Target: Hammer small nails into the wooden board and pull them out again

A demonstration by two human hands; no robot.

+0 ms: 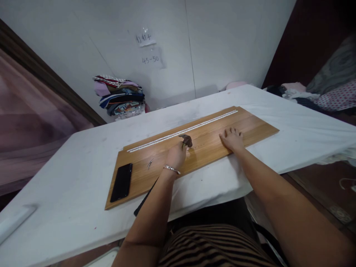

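Note:
My left hand [177,155], with a silver bracelet at its wrist, is closed around a claw hammer [187,140]. The hammer's head shows just beyond the fingers, over a wooden board [250,126]. Beneath the left forearm a dark, narrow piece [147,198] sticks out, perhaps the handle's end. My right hand [232,139] lies on the board near its front edge, fingers spread and holding nothing. Between the hands runs a short row of small dark marks [199,146], too tiny to identify as nails or holes. Left of the hammer lie several loose nails [150,163].
A black phone [121,182] rests on the board's left end. Two white measuring strips [183,131] run along its far side. The board lies on a white-covered table [83,159]. Folded clothes [122,96] are stacked by the wall, and more fabric [333,98] lies at right.

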